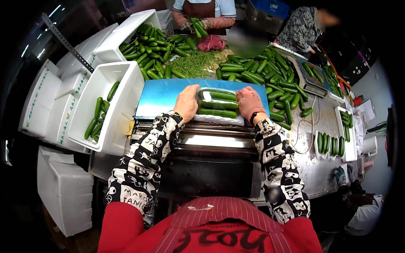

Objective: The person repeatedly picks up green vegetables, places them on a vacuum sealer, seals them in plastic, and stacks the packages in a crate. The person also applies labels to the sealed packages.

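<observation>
Three green cucumbers (218,104) lie side by side under clear plastic film in a white tray (215,119), at the middle of the view. My bare left hand (187,102) grips the left end of this pack. My right hand (250,100), in a pink glove, grips its right end. The pack is held over the blue top plate (158,95) of a film-wrapping machine, near the plate's front edge. Metal rollers (208,140) run across the machine just below the pack, with a dark panel (208,177) closer to me. My fingertips are partly hidden behind the pack.
Loose cucumbers (253,72) are heaped behind and right of the plate. A foam box (118,126) with cucumbers stands left. A scale (311,79) and filled trays (323,145) are at right. Co-workers stand at the back (205,12), back right (299,30) and lower right (364,212).
</observation>
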